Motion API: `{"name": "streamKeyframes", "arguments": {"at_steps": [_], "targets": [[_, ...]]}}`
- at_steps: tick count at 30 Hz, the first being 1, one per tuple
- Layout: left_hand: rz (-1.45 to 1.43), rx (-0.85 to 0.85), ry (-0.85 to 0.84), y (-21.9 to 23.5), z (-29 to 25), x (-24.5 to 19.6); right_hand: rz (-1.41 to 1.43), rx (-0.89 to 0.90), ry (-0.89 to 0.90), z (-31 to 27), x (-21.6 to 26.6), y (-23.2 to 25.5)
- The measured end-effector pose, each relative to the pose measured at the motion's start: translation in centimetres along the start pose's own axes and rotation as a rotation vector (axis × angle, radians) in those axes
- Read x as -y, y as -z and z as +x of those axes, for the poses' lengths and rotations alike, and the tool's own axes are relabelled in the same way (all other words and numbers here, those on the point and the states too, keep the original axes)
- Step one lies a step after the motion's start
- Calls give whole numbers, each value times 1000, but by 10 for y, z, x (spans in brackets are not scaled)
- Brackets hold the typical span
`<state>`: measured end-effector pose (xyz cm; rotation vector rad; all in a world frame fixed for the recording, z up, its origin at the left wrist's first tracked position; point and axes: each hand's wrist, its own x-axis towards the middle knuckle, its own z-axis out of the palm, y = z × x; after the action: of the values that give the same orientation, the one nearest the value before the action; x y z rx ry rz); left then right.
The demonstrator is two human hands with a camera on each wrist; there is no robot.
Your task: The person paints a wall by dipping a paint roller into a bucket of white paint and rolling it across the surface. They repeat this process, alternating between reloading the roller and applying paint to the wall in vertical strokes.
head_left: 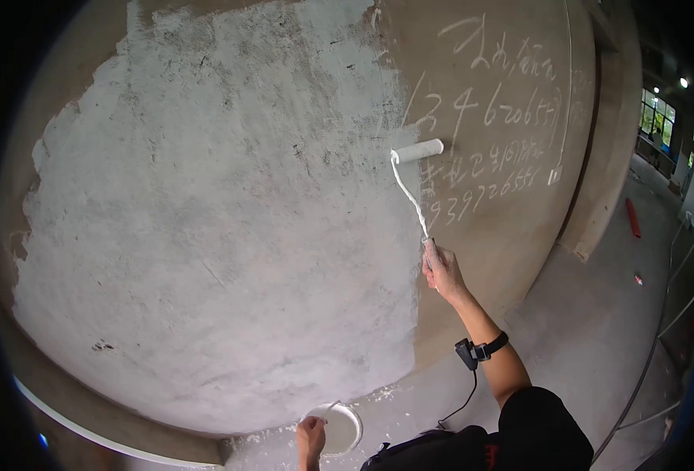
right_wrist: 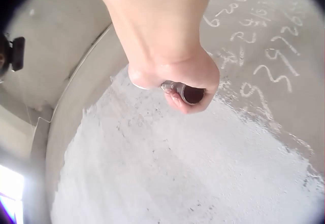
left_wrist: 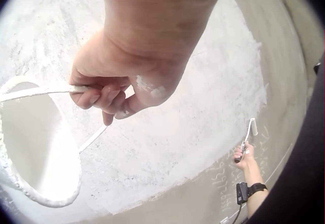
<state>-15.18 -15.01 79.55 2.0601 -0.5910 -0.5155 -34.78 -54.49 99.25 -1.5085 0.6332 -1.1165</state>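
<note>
My right hand grips the handle of a paint roller, arm stretched out to the wall. The white roller sleeve lies across the edge between the painted area and the bare brown wall. In the right wrist view the fingers curl round the dark end of the roller handle; the sleeve is hidden there. My left hand holds the thin, paint-coated wire handle of a white bucket by its curled fingers. White paint smears the base of the thumb. Pale paint shows inside the bucket.
A broad coat of whitish paint covers the wall's left and middle. Chalk writing and digits mark the bare part at right. White drips spot the floor along the wall's foot. A red object lies farther off at right.
</note>
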Motion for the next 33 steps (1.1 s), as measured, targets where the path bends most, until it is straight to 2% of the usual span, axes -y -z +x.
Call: {"name": "streamKeyframes", "arguments": {"at_steps": [3, 5, 9, 11, 15, 17, 18, 19, 21, 23, 24, 26, 28, 30, 31, 33], "targets": [[35, 18, 6, -1, -2, -12, 22, 2, -141, -32, -47, 4], [45, 36, 18, -3, -2, -9, -68, -37, -75, -52, -75, 2], [39, 79, 96, -2, -8, -23, -109, -6, -140, -88, -134, 9], [52, 76, 79, -3, -12, -25, -188, -49, -143, -109, -167, 14], [12, 104, 92, -3, -24, -37, -245, -11, -308, -143, -210, 25], [-36, 93, 140, -4, -28, -35, -392, -17, -389, -156, -228, 32], [6, 73, 141, -4, -30, -39, -403, -42, -282, -163, -246, 32], [-28, 59, 154, -4, -35, -43, -399, -18, -447, -167, -248, 35], [-33, 66, 166, -2, -38, -48, -460, 31, -558, -174, -283, 46], [-14, 64, 157, 0, -43, -51, -481, 58, -705, -178, -285, 48], [-15, 54, 171, -1, -43, -52, -492, 108, -725, -177, -292, 47], [-10, 35, 191, -1, -43, -52, -596, 92, -820, -175, -306, 46], [-19, 21, 188, -2, -40, -49, -599, 142, -908, -169, -303, 43], [-7, -6, 196, -4, -38, -46, -590, 257, -878, -167, -299, 44], [-16, -37, 189, -9, -39, -41, -559, 329, -890, -168, -291, 46], [-44, -43, 259, -15, -35, -39, -596, 458, -931, -170, -243, 40]]}}
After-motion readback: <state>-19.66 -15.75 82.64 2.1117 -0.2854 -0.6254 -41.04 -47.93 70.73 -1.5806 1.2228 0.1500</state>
